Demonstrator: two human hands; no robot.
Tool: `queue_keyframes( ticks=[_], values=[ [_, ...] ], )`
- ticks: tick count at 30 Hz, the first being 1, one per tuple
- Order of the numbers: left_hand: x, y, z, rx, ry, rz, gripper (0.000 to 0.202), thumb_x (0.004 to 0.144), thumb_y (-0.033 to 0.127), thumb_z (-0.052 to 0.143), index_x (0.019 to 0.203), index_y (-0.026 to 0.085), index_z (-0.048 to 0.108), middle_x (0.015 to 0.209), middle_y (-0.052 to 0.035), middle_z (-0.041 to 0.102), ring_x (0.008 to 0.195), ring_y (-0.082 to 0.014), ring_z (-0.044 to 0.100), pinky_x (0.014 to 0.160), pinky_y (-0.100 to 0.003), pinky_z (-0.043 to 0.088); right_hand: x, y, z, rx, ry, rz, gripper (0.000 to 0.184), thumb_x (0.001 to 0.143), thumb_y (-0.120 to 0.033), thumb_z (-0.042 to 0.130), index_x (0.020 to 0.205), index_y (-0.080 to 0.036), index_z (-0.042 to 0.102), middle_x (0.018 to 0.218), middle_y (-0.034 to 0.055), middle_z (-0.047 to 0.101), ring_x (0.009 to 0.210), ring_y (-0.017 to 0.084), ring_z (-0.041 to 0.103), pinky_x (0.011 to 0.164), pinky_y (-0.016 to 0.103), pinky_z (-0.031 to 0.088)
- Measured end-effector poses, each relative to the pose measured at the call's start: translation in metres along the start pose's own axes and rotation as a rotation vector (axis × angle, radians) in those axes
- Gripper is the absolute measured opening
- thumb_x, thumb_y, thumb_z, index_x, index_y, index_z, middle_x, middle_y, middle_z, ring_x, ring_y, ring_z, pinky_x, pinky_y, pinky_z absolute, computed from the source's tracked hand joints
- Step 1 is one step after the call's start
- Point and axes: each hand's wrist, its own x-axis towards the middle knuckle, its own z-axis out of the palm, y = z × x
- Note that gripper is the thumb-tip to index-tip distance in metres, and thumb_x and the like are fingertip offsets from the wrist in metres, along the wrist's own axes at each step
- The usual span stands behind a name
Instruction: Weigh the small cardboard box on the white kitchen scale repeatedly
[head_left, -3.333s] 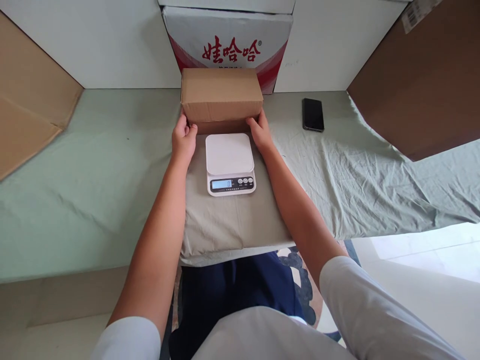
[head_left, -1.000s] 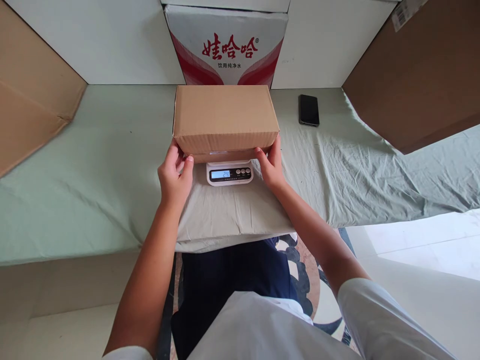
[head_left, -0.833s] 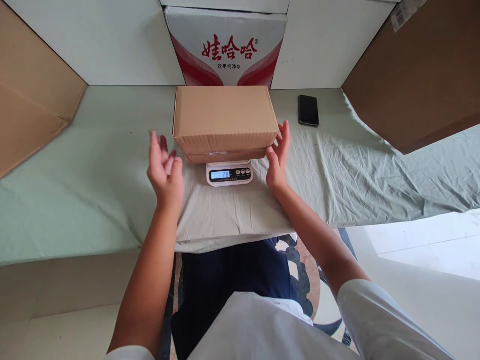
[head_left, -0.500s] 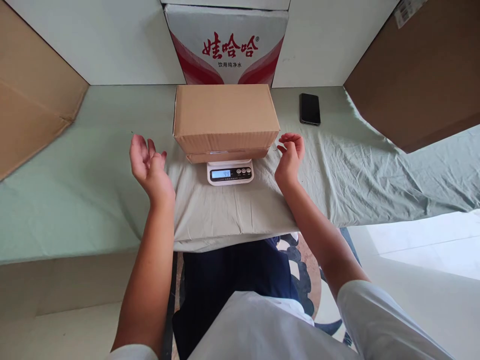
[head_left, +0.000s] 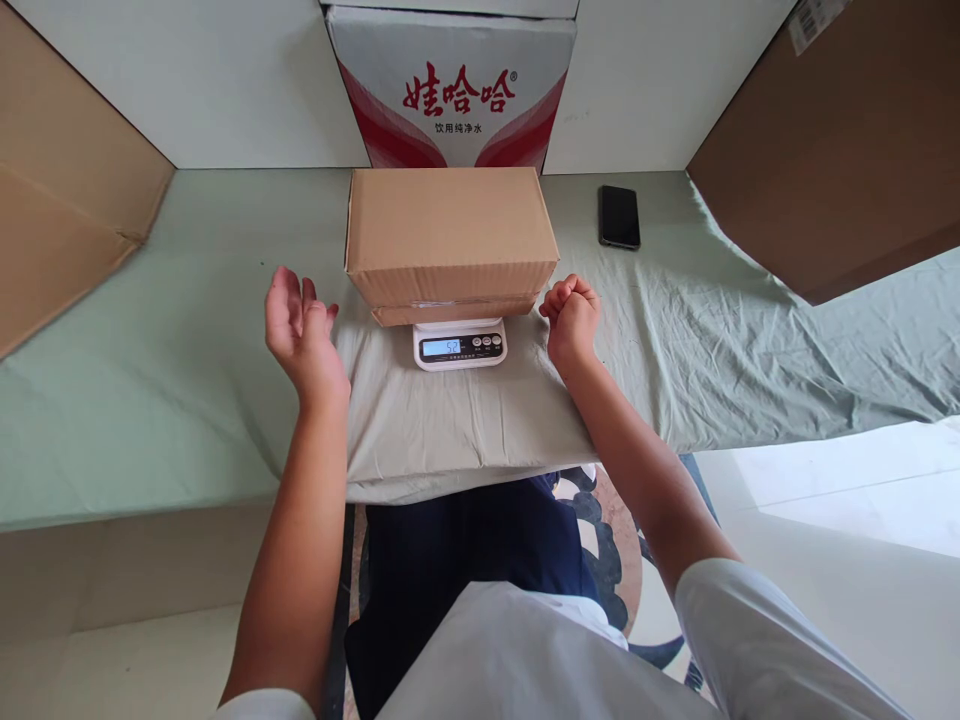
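A closed brown cardboard box (head_left: 454, 220) rests on a small white digital scale (head_left: 460, 362), hiding its weighing platform. The scale's lit display (head_left: 441, 348) appears to read 52, though a decimal point is hard to make out. To the left of the box, my left hand (head_left: 302, 330) is open, palm turned inward, fingers apart, touching nothing. My right hand (head_left: 574, 318) is just off the box's right front corner, its fingers curled into a loose fist with no object visible in them.
A black phone (head_left: 619, 217) lies on the pale green cloth (head_left: 225, 400) behind my right hand. Behind the small box stands a white and red carton (head_left: 457, 60) with Chinese lettering. Large brown cardboard boxes flank the table at left (head_left: 67, 190) and right (head_left: 840, 150).
My right hand has curled its fingers in and shifted slightly left and towards me. My left hand has barely moved. The scale's reading has changed from about 99 to about 52.
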Motion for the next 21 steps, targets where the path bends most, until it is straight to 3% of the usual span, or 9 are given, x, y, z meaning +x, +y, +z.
queue_keyframes(
  ticks=[6, 11, 17, 21],
  values=[
    [0.0, 0.0045, 0.003, 0.025, 0.011, -0.056, 0.067, 0.09, 0.034, 0.071, 0.154, 0.019, 0.057, 0.179, -0.0228, 0.051, 0.166, -0.031, 0.054, 0.128, -0.051, 0.053, -0.0015, -0.0005, 0.0004, 0.006, -0.059, 0.072, 0.043, 0.084, -0.023, 0.064, 0.061, -0.025, 0.029, 0.056, -0.0084, 0.027, 0.05, 0.008, 0.026, 0.049, 0.022, 0.027],
    [0.0006, 0.0059, 0.0045, 0.017, -0.01, -0.113, 0.059, 0.093, 0.032, 0.069, 0.149, 0.017, 0.059, 0.176, -0.024, 0.055, 0.165, -0.032, 0.055, 0.129, -0.054, 0.052, -0.0029, -0.0027, 0.0032, 0.05, -0.027, 0.112, 0.039, 0.081, -0.018, 0.063, 0.058, -0.024, 0.032, 0.054, -0.0087, 0.029, 0.048, 0.007, 0.027, 0.048, 0.021, 0.028],
    [-0.0004, 0.0062, 0.0071, -0.01, -0.022, -0.148, 0.059, 0.091, 0.034, 0.071, 0.146, 0.014, 0.061, 0.172, -0.027, 0.058, 0.16, -0.0358, 0.061, 0.128, -0.058, 0.054, -0.0045, -0.0052, 0.0044, 0.064, 0.017, 0.071, 0.028, 0.07, -0.01, 0.053, 0.055, -0.024, 0.035, 0.053, -0.0076, 0.032, 0.048, 0.007, 0.029, 0.048, 0.02, 0.029],
    [-0.0018, 0.0072, 0.0073, 0.022, -0.039, -0.144, 0.059, 0.091, 0.04, 0.071, 0.144, 0.015, 0.065, 0.167, -0.0259, 0.063, 0.157, -0.0367, 0.063, 0.124, -0.057, 0.057, -0.0064, -0.002, 0.0037, -0.002, -0.031, 0.013, 0.031, 0.075, -0.015, 0.058, 0.055, -0.023, 0.035, 0.054, -0.0071, 0.032, 0.05, 0.008, 0.028, 0.049, 0.02, 0.026]
  ],
)
